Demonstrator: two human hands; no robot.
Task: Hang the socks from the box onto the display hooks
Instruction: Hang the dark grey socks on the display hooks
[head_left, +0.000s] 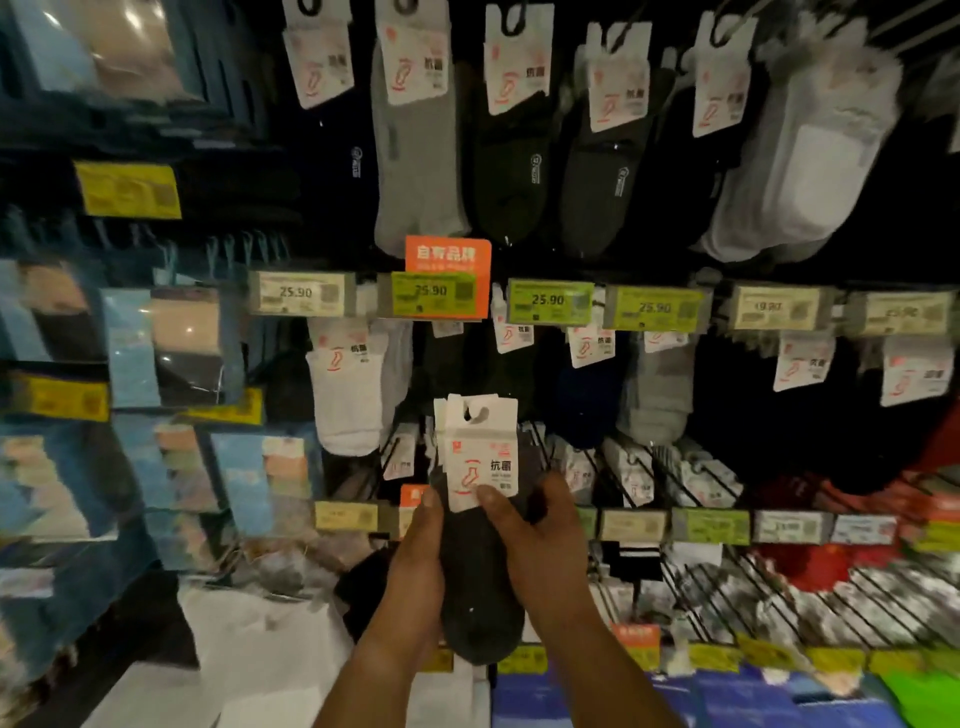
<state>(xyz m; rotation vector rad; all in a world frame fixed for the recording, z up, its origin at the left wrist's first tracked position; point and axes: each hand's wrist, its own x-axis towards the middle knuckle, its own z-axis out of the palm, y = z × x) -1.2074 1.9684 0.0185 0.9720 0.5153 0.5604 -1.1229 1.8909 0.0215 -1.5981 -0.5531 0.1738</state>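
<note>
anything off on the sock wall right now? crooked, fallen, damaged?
Nothing clearly damaged or fallen. The dark sock pack is off the hooks, held upright by the left hand and right hand. Hanging packs in the top row tilt a little.

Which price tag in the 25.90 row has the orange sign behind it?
The second price tag from the left, green, directly above the held sock pack; the other tags have no orange backing.

Dim shop wall of dark display racks (675, 291) lined with price tags (549, 301)

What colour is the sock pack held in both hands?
Dark grey sock pack with a white card; head view.
</note>
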